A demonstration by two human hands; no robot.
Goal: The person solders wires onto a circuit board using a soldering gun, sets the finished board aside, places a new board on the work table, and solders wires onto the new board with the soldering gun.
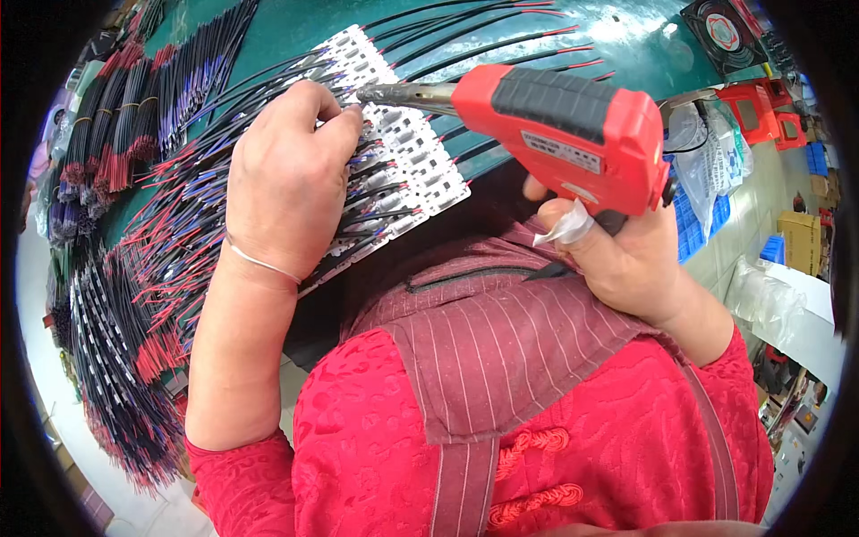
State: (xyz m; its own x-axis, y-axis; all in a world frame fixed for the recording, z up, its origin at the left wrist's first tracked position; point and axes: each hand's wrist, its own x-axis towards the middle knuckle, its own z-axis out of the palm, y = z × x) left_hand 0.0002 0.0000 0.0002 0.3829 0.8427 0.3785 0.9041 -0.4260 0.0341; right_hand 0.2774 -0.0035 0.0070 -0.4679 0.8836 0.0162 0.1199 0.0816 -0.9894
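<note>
A white slotted plastic plate [407, 148] lies tilted at the edge of the green table, with rows of thin black, blue and red-ended wires [192, 201] running out of it. My left hand [291, 170] is over the plate, thumb and finger pinched together; whatever is between the fingertips is hidden. My right hand [626, 255] grips a red and black pistol-shaped tool [555, 125] with a long metal nozzle. The dark tip of that nozzle reaches the plate, right beside my left fingertips. A strip of whitish wrap is around my right thumb.
Tied bundles of wire [107, 121] are stacked on the green table [501, 58] at the left. A dark bunch with white bands [103, 358] hangs lower down. At the far right are a square black fan [723, 34], red frames [761, 112] and clear plastic bags [707, 152].
</note>
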